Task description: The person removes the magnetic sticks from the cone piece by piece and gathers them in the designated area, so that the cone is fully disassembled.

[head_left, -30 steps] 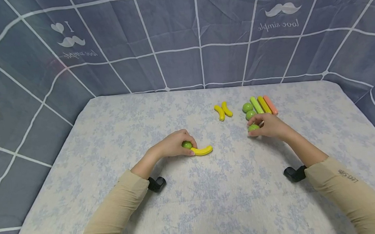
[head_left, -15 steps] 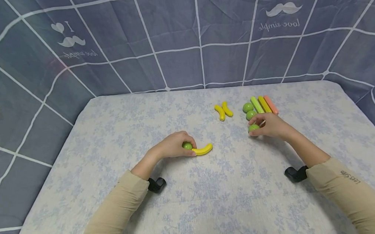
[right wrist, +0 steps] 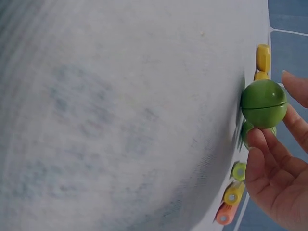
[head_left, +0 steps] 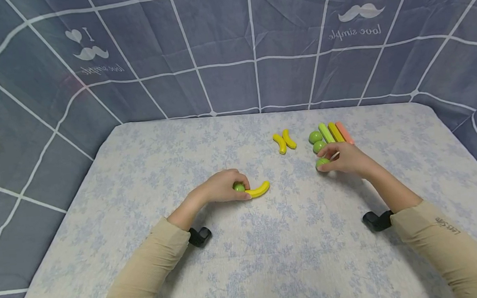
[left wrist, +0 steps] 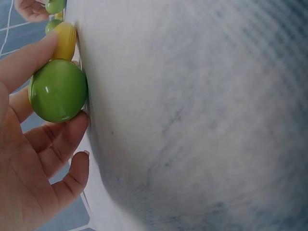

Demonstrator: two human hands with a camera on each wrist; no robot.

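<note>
My left hand (head_left: pixel 226 186) curls its fingers round a glossy green ball (left wrist: pixel 58 90), its thumb tip pressing the end of a yellow toy banana (head_left: pixel 260 189). Ball and banana lie close together on the cloth; the fingers partly hide both. My right hand (head_left: pixel 347 159) is at another green ball (right wrist: pixel 264 103) that has a seam round its middle. The right wrist view shows its thumb apart from that ball, with other fingertips close against it. Two more green balls (head_left: pixel 316 137) lie just behind this one, roughly in a line.
Two yellow toy bananas (head_left: pixel 284 141) lie further back, left of the balls. To the right of the balls are three sticks: light green (head_left: pixel 326 132), yellow (head_left: pixel 336 132) and coral (head_left: pixel 344 132). A patterned cloth (head_left: pixel 248 261) covers the table; a blue checked curtain (head_left: pixel 224 36) hangs behind.
My left hand has shifted slightly right and nearer, and the banana's free end has swung away from me. My right thumb has drawn back a little from its ball, which has hardly moved.
</note>
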